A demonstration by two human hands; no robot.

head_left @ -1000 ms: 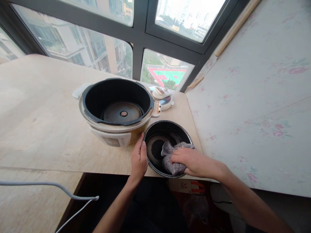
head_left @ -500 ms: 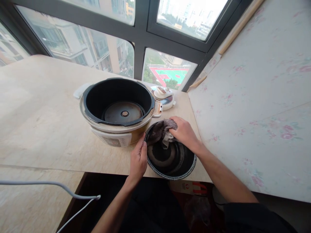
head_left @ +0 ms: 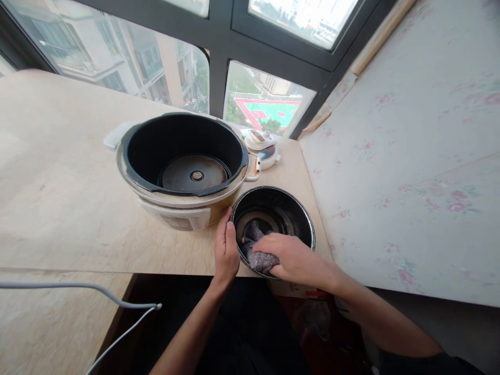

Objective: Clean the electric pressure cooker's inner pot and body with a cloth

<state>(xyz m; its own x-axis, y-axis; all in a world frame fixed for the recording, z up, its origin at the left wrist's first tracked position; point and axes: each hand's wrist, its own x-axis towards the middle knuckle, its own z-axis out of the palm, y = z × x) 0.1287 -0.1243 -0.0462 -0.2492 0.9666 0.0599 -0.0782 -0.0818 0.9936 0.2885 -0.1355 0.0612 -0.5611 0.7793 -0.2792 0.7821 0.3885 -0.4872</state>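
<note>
A black inner pot (head_left: 299, 216) stands upright at the front edge of the counter. My left hand (head_left: 227, 255) grips its left side, with the thumb at the rim and the fingers against the outer wall. Inside the pot, my right hand (head_left: 287, 256) is closed on a grey cloth (head_left: 261, 259), pressed to the near left part of the wall. Some of the cloth is hidden under my fingers. Left of the pot and close to it sits an electric pressure cooker (head_left: 179, 205), lidless, its dark inside and round heating plate (head_left: 197, 174) showing.
Behind the pot, a white lid (head_left: 262, 148) lies by the window (head_left: 269, 99). A flowered wall (head_left: 402, 172) bounds the right side. A grey cable (head_left: 89, 288) runs across at the lower left. The counter (head_left: 58, 182) stretches left; a bag lies below its front edge.
My right hand has moved the cloth from the far upper wall of the pot toward me, to the near left side. My left hand stays on the pot. The view has shifted slightly.
</note>
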